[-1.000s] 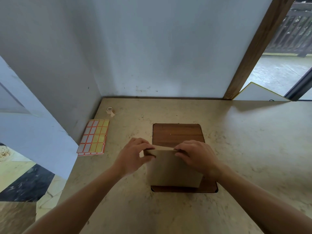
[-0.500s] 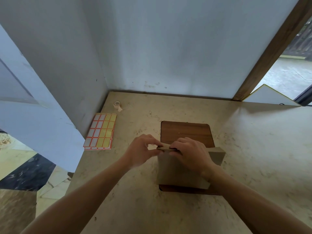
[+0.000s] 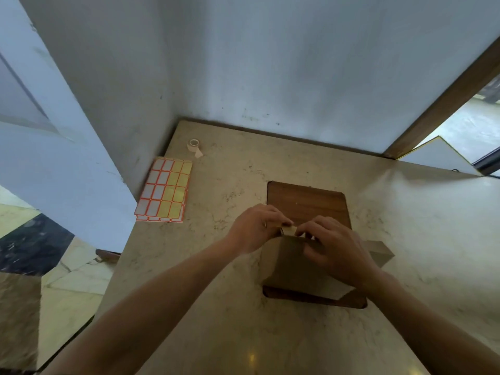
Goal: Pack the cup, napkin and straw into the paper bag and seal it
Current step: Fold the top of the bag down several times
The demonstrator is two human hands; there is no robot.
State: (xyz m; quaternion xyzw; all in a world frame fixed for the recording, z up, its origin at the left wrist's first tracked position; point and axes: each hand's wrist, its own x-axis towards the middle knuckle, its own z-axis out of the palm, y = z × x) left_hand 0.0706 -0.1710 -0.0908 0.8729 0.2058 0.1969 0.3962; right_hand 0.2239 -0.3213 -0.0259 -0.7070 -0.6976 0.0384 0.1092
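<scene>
A brown paper bag (image 3: pixel 295 266) stands upright on a dark wooden board (image 3: pixel 305 201) in the middle of the table. Its top edge is folded over into a narrow strip. My left hand (image 3: pixel 254 228) pinches the left end of that folded strip. My right hand (image 3: pixel 332 247) pinches the strip just to the right and covers much of the bag's top. The bag's right corner sticks out past my right wrist. Cup, napkin and straw are not visible.
A sheet of orange-bordered white and yellow sticker labels (image 3: pixel 165 190) lies at the table's left edge. A small roll of tape (image 3: pixel 194 146) sits near the back left corner by the wall. The marble table (image 3: pixel 216 334) extends toward me and to the right.
Both hands have come close together at the left end of the bag's folded top. The bag has turned so its right corner points away to the right. The camera tilted down.
</scene>
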